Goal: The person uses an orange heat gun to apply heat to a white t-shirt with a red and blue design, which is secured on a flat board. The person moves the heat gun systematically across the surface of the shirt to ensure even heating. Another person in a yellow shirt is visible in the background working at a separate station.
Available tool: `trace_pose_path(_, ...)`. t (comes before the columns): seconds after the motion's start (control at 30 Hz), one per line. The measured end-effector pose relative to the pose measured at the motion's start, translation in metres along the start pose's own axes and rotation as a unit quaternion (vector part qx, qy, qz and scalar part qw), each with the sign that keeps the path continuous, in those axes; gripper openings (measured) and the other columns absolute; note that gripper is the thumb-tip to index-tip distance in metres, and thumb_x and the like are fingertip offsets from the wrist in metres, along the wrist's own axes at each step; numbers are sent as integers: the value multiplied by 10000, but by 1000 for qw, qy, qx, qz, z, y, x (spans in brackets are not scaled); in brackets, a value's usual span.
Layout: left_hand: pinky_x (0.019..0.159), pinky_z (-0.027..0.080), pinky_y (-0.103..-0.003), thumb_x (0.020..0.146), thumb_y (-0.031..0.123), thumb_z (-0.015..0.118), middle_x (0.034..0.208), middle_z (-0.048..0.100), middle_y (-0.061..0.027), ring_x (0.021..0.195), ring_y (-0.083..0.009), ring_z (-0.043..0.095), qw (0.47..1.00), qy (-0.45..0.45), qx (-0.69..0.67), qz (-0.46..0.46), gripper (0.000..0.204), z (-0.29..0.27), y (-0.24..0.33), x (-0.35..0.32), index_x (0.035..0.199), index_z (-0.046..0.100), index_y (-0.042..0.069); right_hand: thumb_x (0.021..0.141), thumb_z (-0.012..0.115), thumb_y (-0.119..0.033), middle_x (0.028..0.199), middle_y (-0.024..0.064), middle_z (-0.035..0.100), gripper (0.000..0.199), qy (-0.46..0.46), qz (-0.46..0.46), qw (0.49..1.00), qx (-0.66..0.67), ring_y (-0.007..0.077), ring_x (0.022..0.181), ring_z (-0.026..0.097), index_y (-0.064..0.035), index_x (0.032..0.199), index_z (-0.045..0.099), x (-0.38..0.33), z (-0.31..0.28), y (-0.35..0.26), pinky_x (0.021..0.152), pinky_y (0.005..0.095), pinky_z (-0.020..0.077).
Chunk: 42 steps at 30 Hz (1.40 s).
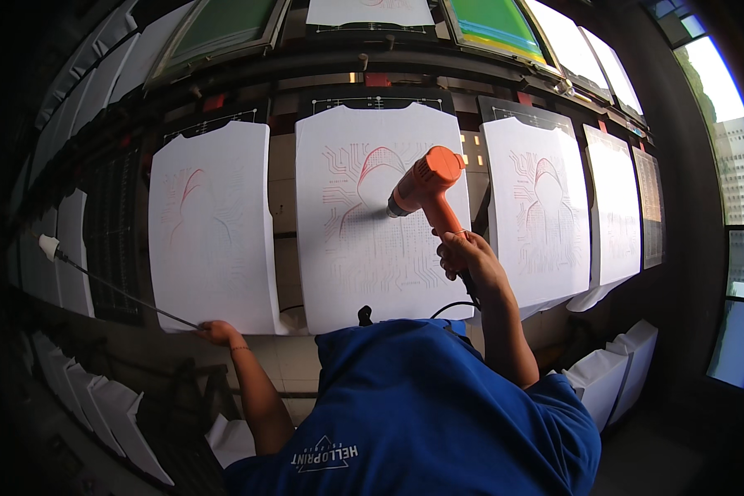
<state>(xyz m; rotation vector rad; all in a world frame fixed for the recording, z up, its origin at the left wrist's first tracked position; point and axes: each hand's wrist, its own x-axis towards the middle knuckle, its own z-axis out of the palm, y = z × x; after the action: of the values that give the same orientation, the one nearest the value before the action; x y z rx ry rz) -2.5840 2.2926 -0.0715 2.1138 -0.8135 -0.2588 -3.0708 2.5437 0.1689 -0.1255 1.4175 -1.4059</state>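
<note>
My right hand [471, 258] is wrapped round the handle of an orange heat gun [438, 178]. Its nozzle points down and left over a white T-shirt [331, 289] stretched on a flat printing board. Faint red and grey lines on this shirt form a hooded figure with circuit-like tracks. Off to the left, my left hand [217, 333] is closed on a dark cable [132, 296] that runs to a white plug or socket [49, 245]. That hand is by the lower edge of another white T-shirt [215, 289] with a partial red print.
Right of the middle board lies a third printed T-shirt [537, 264], with more shirts beyond. A dark rail [347, 62] crosses behind the boards. Framed screens, one green [492, 25], stand at the back. Bare dark boards [116, 240] sit at the left. White shirt boards [599, 376] lie behind me.
</note>
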Motion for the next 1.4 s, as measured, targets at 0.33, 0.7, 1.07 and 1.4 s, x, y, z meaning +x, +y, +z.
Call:
trace_pose_path(0.33, 1031, 417, -418, 994, 202, 329, 1387, 420, -364, 1220, -418, 525, 999, -8, -40, 6, 541, -3, -7, -3, 1455, 289, -79, 925, 645, -322, 736, 1, 548, 347, 140, -48, 989, -13, 99, 612, 545, -36, 1105, 569, -26, -38, 3, 483, 228, 417)
trace_pose_path(0.7, 928, 491, -445, 1017, 319, 321, 1248, 565, -300, 1121, -410, 587, 979, -57, 175, -93, 463, 14, -57, 45, 1305, 444, -21, 926, 632, -322, 762, 29, 560, 292, -49, 9, 998, -45, 103, 634, 557, -46, 936, 539, -2, 15, 15, 536, 248, 445)
trace_pose_path(1.07, 896, 516, -466, 974, 319, 412, 1192, 607, -285, 1030, -417, 632, 975, 37, 217, -36, 474, 27, -51, 33, 1275, 478, -42, 912, 648, -307, 777, 36, 574, 326, 114, -51, 992, -19, 118, 621, 577, -27, 1056, 564, -46, -52, 12, 499, 247, 444)
trace_pose_path(1.4, 886, 514, -492, 956, 301, 431, 1079, 638, -307, 993, -428, 642, 982, 64, 161, -75, 465, 26, -17, 16, 1262, 483, -45, 926, 624, -314, 786, 35, 560, 308, -82, -4, 995, -60, 106, 653, 568, -26, 994, 539, -2, 35, 30, 551, 253, 464)
